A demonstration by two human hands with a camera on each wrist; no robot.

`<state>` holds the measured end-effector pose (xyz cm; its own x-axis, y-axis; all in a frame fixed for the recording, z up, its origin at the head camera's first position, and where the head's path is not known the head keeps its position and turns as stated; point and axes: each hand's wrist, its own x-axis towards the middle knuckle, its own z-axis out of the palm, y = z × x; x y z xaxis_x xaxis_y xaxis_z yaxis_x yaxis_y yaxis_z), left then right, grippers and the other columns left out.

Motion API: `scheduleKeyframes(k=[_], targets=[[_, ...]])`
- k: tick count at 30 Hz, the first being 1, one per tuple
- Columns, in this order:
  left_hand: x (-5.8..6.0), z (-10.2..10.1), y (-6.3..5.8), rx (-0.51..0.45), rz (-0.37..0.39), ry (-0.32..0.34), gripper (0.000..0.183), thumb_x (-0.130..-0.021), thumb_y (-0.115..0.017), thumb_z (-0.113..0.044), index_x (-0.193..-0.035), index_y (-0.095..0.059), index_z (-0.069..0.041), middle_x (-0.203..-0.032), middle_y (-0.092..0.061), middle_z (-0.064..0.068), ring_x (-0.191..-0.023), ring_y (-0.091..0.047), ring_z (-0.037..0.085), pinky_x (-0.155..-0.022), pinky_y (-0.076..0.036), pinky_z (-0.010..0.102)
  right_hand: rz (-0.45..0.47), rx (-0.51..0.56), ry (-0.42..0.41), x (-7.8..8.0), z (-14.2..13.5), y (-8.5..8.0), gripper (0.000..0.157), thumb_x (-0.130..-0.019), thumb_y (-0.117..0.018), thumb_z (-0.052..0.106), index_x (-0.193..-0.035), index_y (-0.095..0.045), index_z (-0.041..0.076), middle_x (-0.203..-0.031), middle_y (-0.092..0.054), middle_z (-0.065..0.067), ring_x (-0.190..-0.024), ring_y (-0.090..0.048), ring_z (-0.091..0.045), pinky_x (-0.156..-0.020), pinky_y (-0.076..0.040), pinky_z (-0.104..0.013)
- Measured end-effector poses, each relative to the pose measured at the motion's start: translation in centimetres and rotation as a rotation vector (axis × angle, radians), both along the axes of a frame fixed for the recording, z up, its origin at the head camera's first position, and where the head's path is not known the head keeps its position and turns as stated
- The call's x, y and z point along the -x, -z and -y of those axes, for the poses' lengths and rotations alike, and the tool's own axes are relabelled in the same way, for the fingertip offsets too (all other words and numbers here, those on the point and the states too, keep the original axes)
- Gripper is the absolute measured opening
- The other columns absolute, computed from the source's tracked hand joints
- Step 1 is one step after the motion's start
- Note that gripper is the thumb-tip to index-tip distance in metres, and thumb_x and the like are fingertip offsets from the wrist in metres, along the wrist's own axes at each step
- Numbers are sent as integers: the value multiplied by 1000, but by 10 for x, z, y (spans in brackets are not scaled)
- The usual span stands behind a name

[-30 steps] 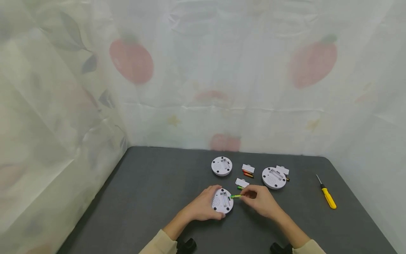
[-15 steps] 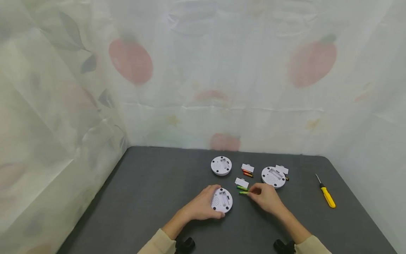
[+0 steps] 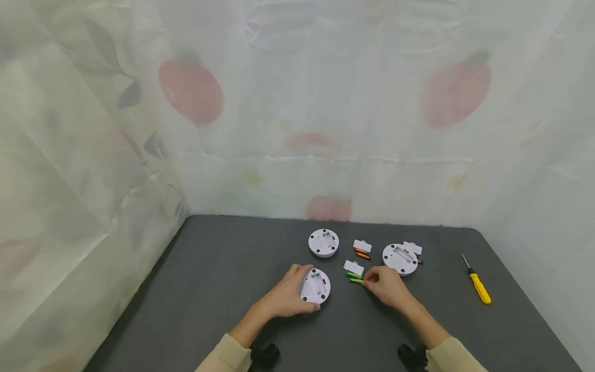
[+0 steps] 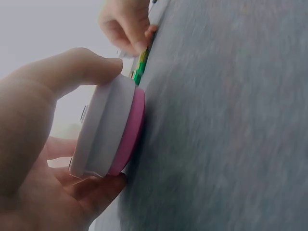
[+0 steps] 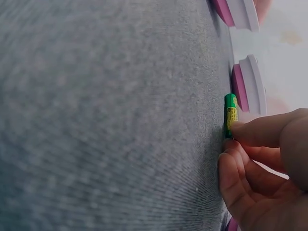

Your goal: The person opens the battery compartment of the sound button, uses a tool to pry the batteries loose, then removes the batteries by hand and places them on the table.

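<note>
My left hand (image 3: 289, 295) grips a round white device (image 3: 316, 285) by its rim, thumb on the near side and fingers on the far side. Its uncovered battery slot faces up, with speaker holes beside it; the left wrist view shows its pink lower part (image 4: 131, 132). To the right, my right hand (image 3: 388, 287) pinches the end of a green battery (image 5: 231, 113) between thumb and fingers, at the table surface. Just behind lies a second green battery (image 3: 355, 275), beside a white battery cover (image 3: 354, 267).
Two more round white devices, one at the back (image 3: 323, 243) and one at the right (image 3: 400, 259), lie slot side up. Near them are orange-red batteries (image 3: 362, 253) and white covers (image 3: 362, 246). A yellow-handled screwdriver (image 3: 480, 288) lies far right on the dark table (image 3: 223, 268).
My right hand has carried the green battery from the device's edge rightward, down beside the other green battery. My left hand has shifted the device slightly left and away from me.
</note>
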<state>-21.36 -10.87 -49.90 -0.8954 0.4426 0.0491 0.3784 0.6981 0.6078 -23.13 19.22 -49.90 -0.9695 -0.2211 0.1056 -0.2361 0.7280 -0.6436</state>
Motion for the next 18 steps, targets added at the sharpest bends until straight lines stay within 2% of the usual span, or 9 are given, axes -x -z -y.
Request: scheduleKeyframes(k=[8,18], targets=[[11,24,0,-42,-2,-67,101,-75,-84,-42,-154,-37,1,-137,-47,16,-121,-49,27,-100,-42,50,22,28,17,0,0,5,8,-84,-80,8,-81,-72,8,-71,-64,5,-65,-56,-9,-62,-46,-28],[29,41,0,-47,-72,-175,100,-74,-87,-37,-151,-39,5,-140,-48,22,-127,-48,36,-104,-41,52,18,54,15,3,-4,6,8,-84,-80,9,-81,-73,9,-71,-66,5,-66,-58,-9,-64,-47,-29]])
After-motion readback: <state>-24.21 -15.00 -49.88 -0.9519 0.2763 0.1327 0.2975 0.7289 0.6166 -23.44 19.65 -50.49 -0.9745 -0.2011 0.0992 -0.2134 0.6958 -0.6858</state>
